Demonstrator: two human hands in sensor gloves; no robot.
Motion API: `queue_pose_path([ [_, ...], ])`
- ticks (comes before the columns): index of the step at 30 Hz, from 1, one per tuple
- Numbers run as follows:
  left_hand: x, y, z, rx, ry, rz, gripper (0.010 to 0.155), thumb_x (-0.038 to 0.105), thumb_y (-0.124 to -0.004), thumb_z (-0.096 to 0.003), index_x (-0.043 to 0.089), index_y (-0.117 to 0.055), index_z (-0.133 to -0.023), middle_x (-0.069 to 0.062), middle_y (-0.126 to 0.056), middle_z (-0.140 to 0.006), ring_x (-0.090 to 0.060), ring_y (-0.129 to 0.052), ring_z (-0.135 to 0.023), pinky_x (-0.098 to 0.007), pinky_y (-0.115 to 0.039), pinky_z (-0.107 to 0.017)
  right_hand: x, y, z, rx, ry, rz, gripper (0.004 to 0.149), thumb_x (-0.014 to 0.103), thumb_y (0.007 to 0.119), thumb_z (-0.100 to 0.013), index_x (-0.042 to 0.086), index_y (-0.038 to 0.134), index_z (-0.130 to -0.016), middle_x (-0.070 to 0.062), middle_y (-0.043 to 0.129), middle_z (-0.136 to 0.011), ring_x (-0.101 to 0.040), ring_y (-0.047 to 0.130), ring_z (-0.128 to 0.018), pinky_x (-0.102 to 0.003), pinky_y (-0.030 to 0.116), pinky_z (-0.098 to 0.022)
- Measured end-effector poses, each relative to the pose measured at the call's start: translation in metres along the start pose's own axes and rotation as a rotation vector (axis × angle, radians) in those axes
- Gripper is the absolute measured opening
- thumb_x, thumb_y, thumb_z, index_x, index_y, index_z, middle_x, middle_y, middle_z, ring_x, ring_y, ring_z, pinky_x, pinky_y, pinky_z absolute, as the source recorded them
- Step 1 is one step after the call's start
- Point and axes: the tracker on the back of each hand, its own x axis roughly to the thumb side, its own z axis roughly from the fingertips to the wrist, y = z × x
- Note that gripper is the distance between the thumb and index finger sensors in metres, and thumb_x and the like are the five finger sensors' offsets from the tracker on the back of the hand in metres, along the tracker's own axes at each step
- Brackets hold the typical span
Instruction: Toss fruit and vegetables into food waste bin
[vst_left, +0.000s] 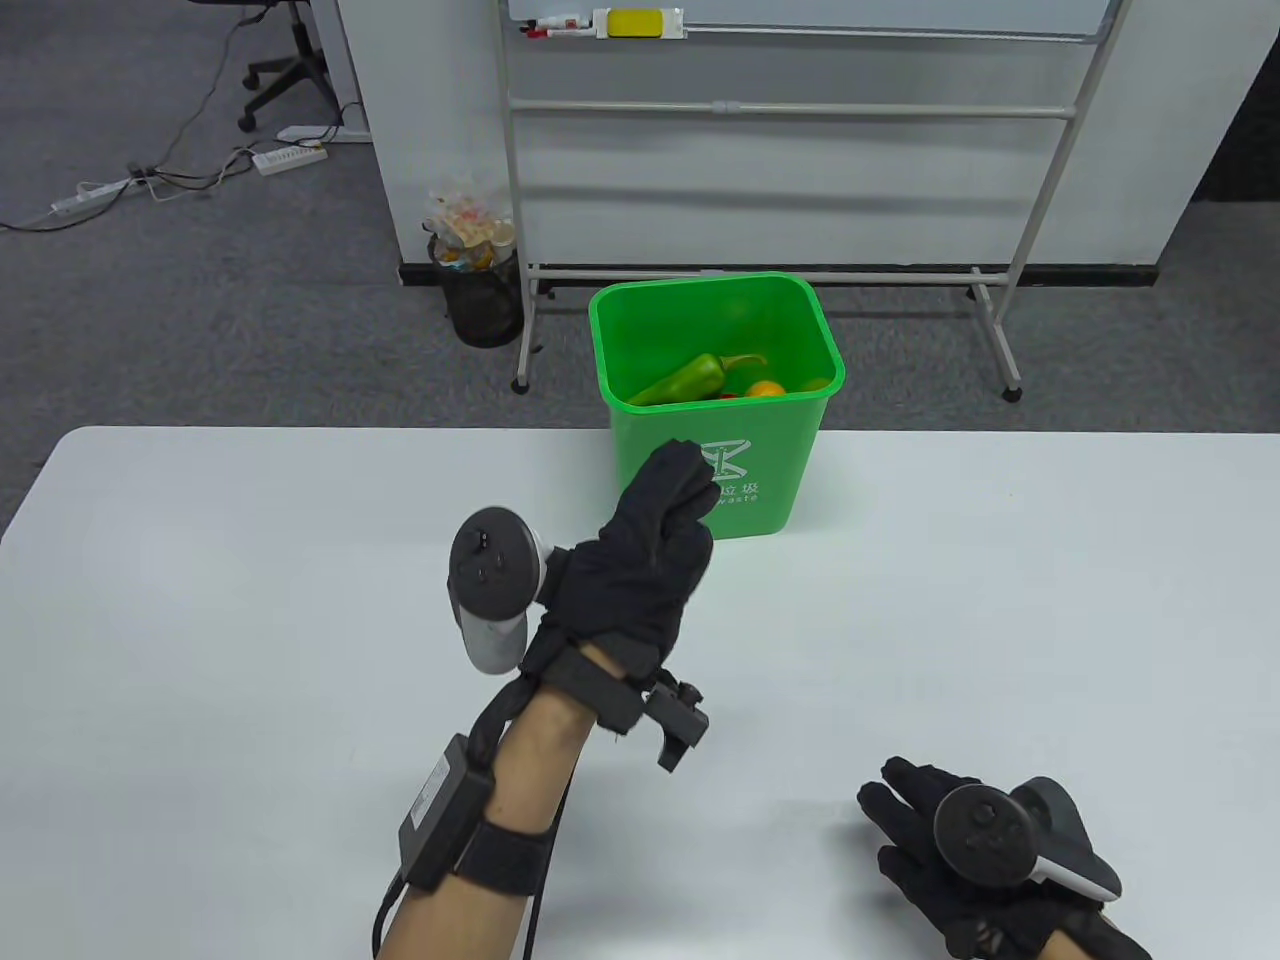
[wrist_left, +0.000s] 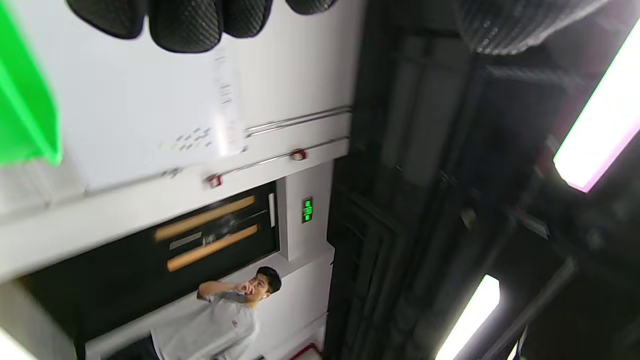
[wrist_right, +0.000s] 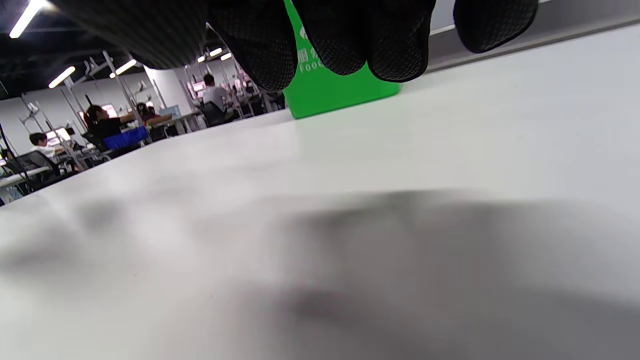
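A green food waste bin (vst_left: 780, 450) stands at the far edge of the white table (vst_left: 1000, 600). Inside it lie a green pepper (vst_left: 690, 378), an orange fruit (vst_left: 766, 389) and something red, mostly hidden. My left hand (vst_left: 685, 485) is raised just in front of the bin's left side, fingers extended, holding nothing. Its fingertips (wrist_left: 185, 25) show in the left wrist view beside the bin's edge (wrist_left: 25, 115). My right hand (vst_left: 905, 805) rests flat on the table at the near right, empty. Its fingers (wrist_right: 380, 40) hang in front of the bin (wrist_right: 335, 87) in the right wrist view.
A whiteboard stand (vst_left: 790, 105) rises behind the table on the floor. A black mesh basket (vst_left: 483, 295) full of rubbish stands left of it. No loose fruit or vegetables show on the table.
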Motion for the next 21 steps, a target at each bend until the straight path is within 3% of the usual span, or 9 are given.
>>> queue_pose_path([
  [3, 0.020, -0.013, 0.036, -0.020, -0.103, -0.381, 0.089, 0.064, -0.067, -0.0443, 0.008, -0.038, -0.106, -0.030, -0.041, -0.110, -0.057, -0.058, -0.096, -0.070, -0.055, -0.066, 0.009, -0.010, 0.004, -0.142, -0.020, 0.002, 0.069, 0.047, 0.071, -0.043, 0.017, 0.059, -0.105, -0.017, 0.049, -0.111, -0.047, 0.059, -0.103, -0.071, 0.048, -0.071],
  [5, 0.022, -0.022, 0.057, -0.045, -0.101, -0.605, 0.089, 0.064, -0.068, -0.0438, 0.009, -0.039, -0.107, -0.030, -0.038, -0.111, -0.059, -0.054, -0.098, -0.072, -0.051, -0.067, 0.016, -0.017, 0.007, -0.235, -0.052, 0.022, 0.069, 0.046, 0.071, -0.043, 0.018, 0.059, -0.105, -0.016, 0.048, -0.112, -0.047, 0.058, -0.104, -0.071, 0.047, -0.071],
  [7, 0.017, -0.030, 0.079, -0.102, -0.081, -0.837, 0.090, 0.064, -0.068, -0.0433, 0.010, -0.036, -0.108, -0.029, -0.033, -0.113, -0.058, -0.047, -0.101, -0.074, -0.046, -0.068, 0.022, -0.022, 0.011, -0.341, -0.068, 0.084, 0.069, 0.046, 0.071, -0.043, 0.019, 0.058, -0.105, -0.015, 0.048, -0.113, -0.046, 0.057, -0.105, -0.072, 0.045, -0.072],
  [11, -0.013, -0.036, 0.113, -0.177, -0.008, -1.171, 0.091, 0.066, -0.067, -0.0412, 0.013, -0.036, -0.108, -0.027, -0.030, -0.114, -0.058, -0.041, -0.102, -0.075, -0.041, -0.069, 0.027, -0.026, 0.013, -0.405, -0.061, 0.154, 0.071, 0.048, 0.072, -0.043, 0.023, 0.053, -0.107, -0.012, 0.044, -0.115, -0.045, 0.050, -0.109, -0.073, 0.039, -0.074],
  [17, -0.069, -0.032, 0.140, -0.329, 0.195, -1.319, 0.094, 0.068, -0.066, -0.0392, 0.014, -0.030, -0.108, -0.026, -0.019, -0.113, -0.058, -0.029, -0.104, -0.076, -0.033, -0.069, 0.014, -0.024, 0.007, -0.336, 0.051, 0.241, 0.079, 0.055, 0.073, -0.042, 0.034, 0.040, -0.110, -0.005, 0.028, -0.119, -0.042, 0.031, -0.115, -0.076, 0.024, -0.075],
  [21, -0.084, -0.031, 0.150, -0.373, 0.255, -1.330, 0.095, 0.068, -0.066, -0.0388, 0.014, -0.030, -0.108, -0.026, -0.017, -0.113, -0.058, -0.028, -0.104, -0.077, -0.032, -0.069, -0.001, -0.025, 0.004, -0.319, 0.114, 0.207, 0.080, 0.055, 0.073, -0.042, 0.034, 0.038, -0.111, -0.005, 0.025, -0.120, -0.041, 0.028, -0.116, -0.077, 0.021, -0.075],
])
